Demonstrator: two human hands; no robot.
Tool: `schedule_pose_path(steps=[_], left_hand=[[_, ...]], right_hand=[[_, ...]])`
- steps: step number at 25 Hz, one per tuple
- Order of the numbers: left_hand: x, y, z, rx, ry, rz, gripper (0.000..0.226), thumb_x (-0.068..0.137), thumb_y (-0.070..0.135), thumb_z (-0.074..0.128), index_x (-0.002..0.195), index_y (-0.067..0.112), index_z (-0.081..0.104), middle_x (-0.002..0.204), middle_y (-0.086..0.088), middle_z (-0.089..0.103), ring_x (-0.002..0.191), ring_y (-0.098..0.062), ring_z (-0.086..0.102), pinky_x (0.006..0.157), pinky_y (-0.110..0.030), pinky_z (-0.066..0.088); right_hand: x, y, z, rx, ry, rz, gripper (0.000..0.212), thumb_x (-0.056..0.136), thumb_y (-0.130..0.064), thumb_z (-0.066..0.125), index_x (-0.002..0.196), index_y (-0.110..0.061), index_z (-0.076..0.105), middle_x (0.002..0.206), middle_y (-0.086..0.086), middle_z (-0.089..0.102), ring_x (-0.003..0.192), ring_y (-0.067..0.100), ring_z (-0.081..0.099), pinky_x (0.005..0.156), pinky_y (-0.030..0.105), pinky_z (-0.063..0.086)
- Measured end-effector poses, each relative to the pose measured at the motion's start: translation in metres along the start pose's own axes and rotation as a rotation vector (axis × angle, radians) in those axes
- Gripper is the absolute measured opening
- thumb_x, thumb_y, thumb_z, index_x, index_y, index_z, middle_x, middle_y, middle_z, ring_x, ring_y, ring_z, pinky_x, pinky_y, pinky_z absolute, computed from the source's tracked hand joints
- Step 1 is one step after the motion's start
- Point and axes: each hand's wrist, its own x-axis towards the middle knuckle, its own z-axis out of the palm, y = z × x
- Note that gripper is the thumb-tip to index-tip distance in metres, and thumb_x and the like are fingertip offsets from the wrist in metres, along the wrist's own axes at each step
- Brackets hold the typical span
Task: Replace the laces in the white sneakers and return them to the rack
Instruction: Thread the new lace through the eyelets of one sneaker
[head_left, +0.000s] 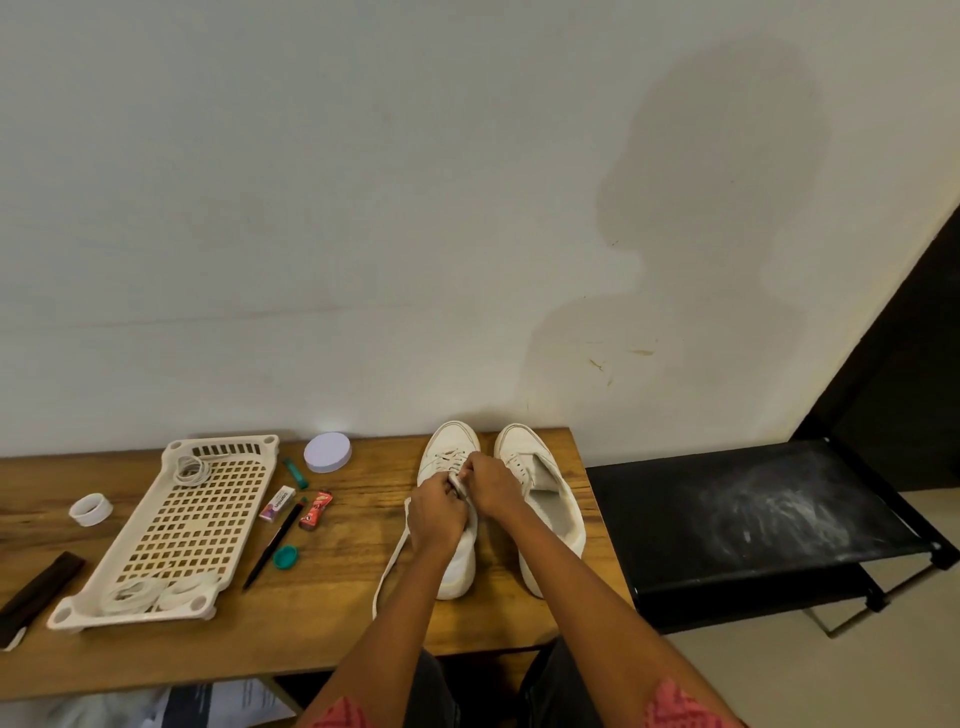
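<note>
Presently, findings as observed:

Location of sneakers: two white sneakers stand side by side at the far right end of the tabletop (337, 613), toes toward the wall; left sneaker (451, 519), right sneaker (545, 499).
Left hand: the left hand (439, 519) is curled over the left sneaker's tongue area, fingers pinching the lace (388, 566).
Right hand: the right hand (491, 486) is curled just beside it, pinching the same lace at the eyelets.
Lace run: one free end trails off the left sneaker toward the near edge of the tabletop.
Right sneaker state: tongue pulled open; only the toe-end eyelets appear laced.
Step in hand: judged to be threading the left sneaker; return to the rack (753, 525), which stands beyond the right edge, is not yet done.
Handling, lace: soft, limp and light; best taken near the tip, where it should be stiffest for feeding an eyelet.
Handling, sneakers: light, flexible uppers, firmer soles; likely best lifted by the heel collar.
Container: a perforated cream tray (171, 525) lies toward the left of the tabletop.
Tray contents: one coiled lace (192, 470) at its far end, flat white laces (156, 592) bundled at its near end.
Other items: a round white lid (327, 452), a tape roll (91, 509) and a black pen (272, 545) lie on the tabletop.
</note>
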Motion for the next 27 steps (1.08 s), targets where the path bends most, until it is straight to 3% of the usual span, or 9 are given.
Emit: schedule_pose_path(steps=[3,7,10,12,14,16,18,23,27], left_hand=[[-0.011,0.006,-0.002,-0.005,0.137,0.063,0.028,0.090,0.006,0.054,0.117,0.006,0.062,0.115,-0.012,0.066,0.101,-0.026,0.064,0.077,-0.028,0.052],[-0.010,0.005,0.001,0.249,0.257,0.198,0.043,0.080,0.012,0.069,0.121,0.009,0.059,0.120,-0.013,0.063,0.115,-0.030,0.055,0.095,-0.046,0.039],[-0.007,0.006,-0.002,0.323,0.117,0.066,0.067,0.080,0.036,0.068,0.137,0.015,0.040,0.139,-0.008,0.046,0.133,-0.026,0.035,0.107,-0.047,0.024],[-0.002,0.003,0.000,0.348,0.039,0.023,0.080,0.078,0.043,0.069,0.142,0.018,0.029,0.146,-0.006,0.035,0.138,-0.026,0.026,0.111,-0.051,0.021],[0.003,0.001,0.001,0.271,0.007,-0.042,0.083,0.076,0.041,0.071,0.143,0.017,0.027,0.147,-0.007,0.034,0.138,-0.028,0.026,0.111,-0.053,0.024],[0.005,-0.002,0.002,0.153,0.012,-0.094,0.081,0.075,0.037,0.074,0.140,0.015,0.031,0.145,-0.010,0.037,0.134,-0.029,0.030,0.108,-0.050,0.031],[0.007,-0.006,0.003,0.085,0.019,-0.111,0.079,0.075,0.038,0.075,0.138,0.013,0.034,0.142,-0.011,0.041,0.131,-0.030,0.035,0.103,-0.045,0.037],[0.010,-0.008,0.004,0.043,-0.005,-0.127,0.079,0.074,0.034,0.076,0.138,0.012,0.034,0.140,-0.012,0.042,0.128,-0.030,0.039,0.101,-0.039,0.038],[0.007,-0.005,0.005,0.032,-0.004,-0.179,0.076,0.077,0.029,0.074,0.139,0.013,0.033,0.142,-0.011,0.040,0.129,-0.030,0.038,0.100,-0.038,0.039]], right_hand=[[0.001,0.004,-0.018,0.153,0.127,0.090,0.010,0.095,-0.009,0.042,0.099,-0.011,0.051,0.107,0.012,0.062,0.100,0.030,0.059,0.081,0.034,0.046],[0.007,0.015,-0.069,0.943,0.464,0.361,0.014,0.100,-0.010,0.032,0.097,-0.010,0.045,0.095,0.014,0.060,0.088,0.027,0.061,0.080,0.039,0.054],[0.004,0.010,-0.106,1.492,0.533,0.392,0.017,0.101,-0.011,0.023,0.098,-0.009,0.039,0.078,0.011,0.055,0.059,0.020,0.053,0.059,0.029,0.050],[0.002,0.004,-0.112,1.299,0.529,0.312,0.015,0.100,-0.012,0.027,0.099,-0.011,0.041,0.079,0.009,0.052,0.057,0.014,0.045,0.051,0.020,0.040],[-0.003,0.001,-0.099,0.830,0.454,0.090,0.010,0.098,-0.018,0.042,0.100,-0.012,0.049,0.088,0.009,0.057,0.071,0.017,0.052,0.059,0.020,0.041],[-0.006,0.003,-0.074,0.314,0.163,-0.084,0.023,0.090,-0.030,0.059,0.106,-0.014,0.059,0.098,0.006,0.065,0.087,0.019,0.060,0.072,0.025,0.045],[-0.010,0.007,-0.046,-0.070,-0.056,-0.114,0.032,0.085,-0.032,0.065,0.112,-0.015,0.065,0.110,0.005,0.067,0.101,0.021,0.062,0.083,0.029,0.047],[-0.006,0.005,-0.047,-0.186,-0.033,-0.124,0.024,0.086,-0.027,0.064,0.103,-0.013,0.072,0.106,0.008,0.070,0.100,0.024,0.064,0.084,0.032,0.050],[0.001,0.022,-0.080,-0.424,0.064,-0.036,0.024,0.092,-0.022,0.054,0.106,-0.008,0.066,0.106,0.007,0.067,0.098,0.024,0.064,0.081,0.030,0.049]])
